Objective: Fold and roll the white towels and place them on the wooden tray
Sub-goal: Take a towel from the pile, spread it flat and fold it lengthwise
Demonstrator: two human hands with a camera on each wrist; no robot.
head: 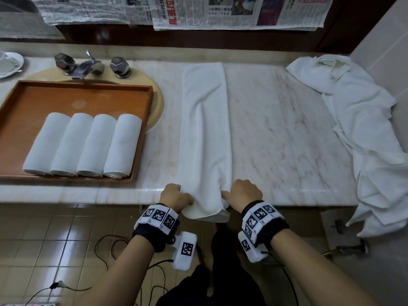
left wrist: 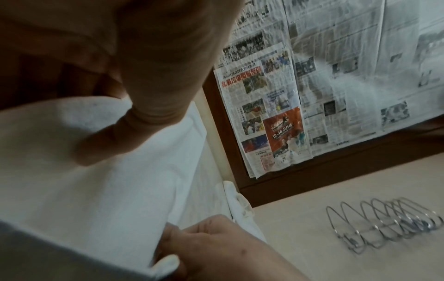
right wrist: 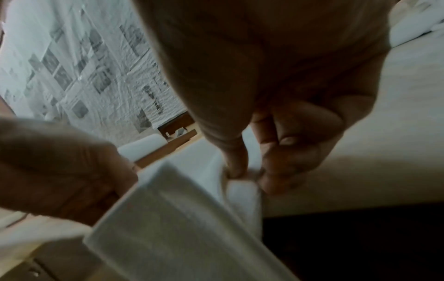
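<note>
- Two hands, left hand (head: 176, 197) and right hand (head: 242, 195), are clamped on the near end of a folded towel (head: 204, 129) on the counter (head: 276, 129).
- Four rolled towels (head: 84, 144) are laid in the wooden tray (head: 145, 133).

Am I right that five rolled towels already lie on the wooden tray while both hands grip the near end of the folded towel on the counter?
Not quite: the head view shows four rolled towels on the wooden tray, not five. The rest holds: the left hand and right hand grip the near end of the folded towel on the counter.
</note>
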